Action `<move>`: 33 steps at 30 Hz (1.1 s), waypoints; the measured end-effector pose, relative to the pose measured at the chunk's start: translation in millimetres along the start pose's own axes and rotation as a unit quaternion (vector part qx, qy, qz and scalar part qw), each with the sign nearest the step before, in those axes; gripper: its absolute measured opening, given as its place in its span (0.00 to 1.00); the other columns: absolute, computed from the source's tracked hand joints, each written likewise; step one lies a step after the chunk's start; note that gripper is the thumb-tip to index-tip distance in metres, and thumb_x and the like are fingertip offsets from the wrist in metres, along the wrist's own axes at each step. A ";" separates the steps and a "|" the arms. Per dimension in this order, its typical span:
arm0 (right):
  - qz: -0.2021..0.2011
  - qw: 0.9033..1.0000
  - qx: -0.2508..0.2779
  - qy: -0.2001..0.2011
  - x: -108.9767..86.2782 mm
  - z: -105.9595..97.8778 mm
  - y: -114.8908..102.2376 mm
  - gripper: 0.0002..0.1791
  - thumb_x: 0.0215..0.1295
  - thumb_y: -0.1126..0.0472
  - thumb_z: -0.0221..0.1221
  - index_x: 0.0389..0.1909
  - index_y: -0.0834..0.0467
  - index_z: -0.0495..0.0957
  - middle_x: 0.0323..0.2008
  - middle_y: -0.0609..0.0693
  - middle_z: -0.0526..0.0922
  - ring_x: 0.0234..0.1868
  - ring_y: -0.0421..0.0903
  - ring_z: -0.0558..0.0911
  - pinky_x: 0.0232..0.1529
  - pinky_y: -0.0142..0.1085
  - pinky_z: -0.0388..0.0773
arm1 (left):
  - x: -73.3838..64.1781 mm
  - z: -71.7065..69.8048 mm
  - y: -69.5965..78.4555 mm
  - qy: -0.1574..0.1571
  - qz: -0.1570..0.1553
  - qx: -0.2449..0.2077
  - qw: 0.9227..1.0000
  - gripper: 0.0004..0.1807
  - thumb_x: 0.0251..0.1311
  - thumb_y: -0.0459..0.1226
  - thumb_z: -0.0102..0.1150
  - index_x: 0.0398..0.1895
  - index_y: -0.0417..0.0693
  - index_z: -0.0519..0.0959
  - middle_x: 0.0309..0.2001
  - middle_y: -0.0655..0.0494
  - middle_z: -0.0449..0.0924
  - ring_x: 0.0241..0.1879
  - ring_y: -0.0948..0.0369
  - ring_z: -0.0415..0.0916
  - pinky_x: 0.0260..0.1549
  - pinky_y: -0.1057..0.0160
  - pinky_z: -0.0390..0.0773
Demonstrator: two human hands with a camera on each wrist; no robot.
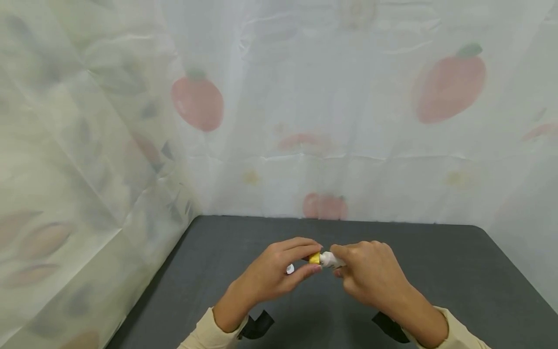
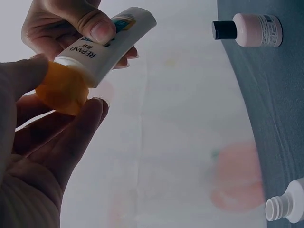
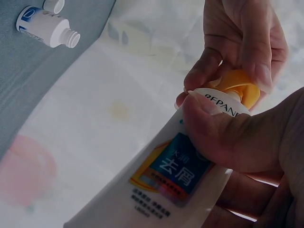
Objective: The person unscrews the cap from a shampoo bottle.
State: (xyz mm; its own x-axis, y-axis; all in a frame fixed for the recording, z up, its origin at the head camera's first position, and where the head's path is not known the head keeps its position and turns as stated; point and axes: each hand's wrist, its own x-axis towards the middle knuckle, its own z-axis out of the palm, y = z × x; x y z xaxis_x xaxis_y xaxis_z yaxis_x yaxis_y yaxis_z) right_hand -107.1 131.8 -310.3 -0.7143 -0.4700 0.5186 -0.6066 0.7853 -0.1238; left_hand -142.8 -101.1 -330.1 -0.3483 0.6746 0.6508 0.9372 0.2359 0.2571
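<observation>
Tube (image 3: 164, 173) (contents hidden), right hand (image 1: 370, 272) gripping, cap (image 2: 62, 90) pinched

A printed white tube (image 3: 161, 173) slants, its cap (image 2: 64, 90) orange-yellow.

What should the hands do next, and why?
Perhaps the left hand should gently twist the orange cap: it pinches that cap at the end of the white tube, while the right hand grips the tube and can hold it steady. I can't tell which way to turn.

The dark gray counter (image 1: 244, 232) holds a standing pink bottle (image 2: 256, 30) with a black cap (image 2: 224, 30), an open white bottle (image 3: 43, 26) and a small white thing (image 3: 54, 5) beside it.
</observation>
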 end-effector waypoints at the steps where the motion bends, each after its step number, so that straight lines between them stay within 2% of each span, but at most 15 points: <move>1: -0.001 1.000 0.000 0.001 -0.1 0.0 -0.1 0.14 0.46 0.62 0.80 0.27 0.47 0.82 0.24 0.40 0.89 0.16 0.33 0.74 0.19 0.24 0.66 | -0.2 0.4 0.0 0.001 -0.001 -0.001 1.000 0.15 0.71 0.34 0.64 0.58 0.39 0.82 0.54 0.48 0.85 0.45 0.63 0.87 0.48 0.77 0.83; 6: -0.002 1.000 -0.003 0.008 -0.3 0.2 -0.8 0.17 0.44 0.62 0.80 0.25 0.46 0.80 0.23 0.39 0.88 0.16 0.33 0.74 0.18 0.24 0.65 | 0.7 2.8 0.8 0.020 0.002 -0.013 1.000 0.12 0.73 0.31 0.60 0.56 0.40 0.83 0.52 0.48 0.86 0.39 0.65 0.84 0.41 0.79 0.81; 9: -0.002 1.000 -0.003 0.008 -0.6 0.4 -1.5 0.18 0.44 0.61 0.80 0.23 0.46 0.77 0.21 0.38 0.86 0.14 0.32 0.69 0.17 0.24 0.61 | 2.0 6.1 0.7 0.045 0.007 -0.017 0.999 0.11 0.72 0.30 0.61 0.54 0.41 0.83 0.51 0.49 0.85 0.35 0.65 0.81 0.38 0.80 0.79; 13: 0.000 1.000 0.002 0.008 -0.9 0.6 -2.6 0.20 0.44 0.62 0.80 0.22 0.45 0.75 0.20 0.38 0.85 0.14 0.31 0.65 0.17 0.24 0.59 | 3.9 10.0 0.9 0.077 0.019 -0.024 0.997 0.09 0.71 0.29 0.61 0.51 0.42 0.82 0.48 0.50 0.85 0.34 0.65 0.81 0.38 0.80 0.80; 19: 0.003 1.000 -0.001 0.000 -0.2 -0.4 -3.4 0.17 0.45 0.62 0.80 0.26 0.46 0.79 0.22 0.39 0.87 0.16 0.32 0.71 0.18 0.24 0.63 | 4.8 12.3 1.5 0.100 0.030 -0.043 0.994 0.08 0.69 0.28 0.63 0.47 0.43 0.84 0.45 0.50 0.84 0.30 0.66 0.82 0.35 0.81 0.80; 23: 0.003 1.000 -0.010 -0.002 0.1 -0.5 -3.5 0.15 0.45 0.61 0.80 0.29 0.46 0.82 0.24 0.40 0.88 0.17 0.34 0.75 0.19 0.25 0.67 | 3.1 12.2 3.2 0.091 -0.001 -0.063 0.994 0.11 0.65 0.26 0.67 0.48 0.42 0.85 0.47 0.48 0.84 0.31 0.65 0.85 0.35 0.80 0.82; 27: 0.008 1.000 -0.019 -0.010 0.1 -0.5 -3.5 0.13 0.47 0.60 0.80 0.30 0.47 0.84 0.23 0.40 0.88 0.14 0.33 0.71 0.17 0.24 0.65 | 1.1 8.9 7.1 0.049 -0.062 -0.084 0.993 0.18 0.60 0.29 0.73 0.54 0.42 0.84 0.55 0.47 0.83 0.37 0.63 0.87 0.37 0.78 0.84; 30: 0.009 1.000 -0.020 -0.015 -0.1 -0.4 -3.4 0.13 0.48 0.60 0.79 0.30 0.47 0.85 0.23 0.40 0.87 0.13 0.33 0.68 0.17 0.24 0.64 | 0.6 5.1 9.3 0.017 -0.095 -0.098 0.990 0.23 0.57 0.30 0.75 0.58 0.42 0.83 0.59 0.48 0.81 0.40 0.62 0.88 0.40 0.76 0.85; 33: 0.007 1.000 -0.020 -0.014 -0.3 -0.2 -3.3 0.13 0.48 0.60 0.79 0.30 0.47 0.84 0.23 0.40 0.88 0.13 0.33 0.69 0.17 0.24 0.65 | 0.4 2.6 9.2 0.002 -0.098 -0.104 0.990 0.24 0.59 0.31 0.74 0.59 0.40 0.82 0.59 0.46 0.81 0.42 0.61 0.88 0.42 0.75 0.86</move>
State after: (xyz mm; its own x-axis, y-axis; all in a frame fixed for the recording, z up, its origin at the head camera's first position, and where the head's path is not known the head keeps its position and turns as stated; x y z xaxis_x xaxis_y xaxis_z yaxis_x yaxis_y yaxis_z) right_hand -104.8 129.4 -309.9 -0.7316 -0.4700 0.4939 -0.5834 0.8064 -0.0968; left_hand -134.3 -96.8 -329.3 -0.5234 0.6276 0.5764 0.8273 0.2124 0.5200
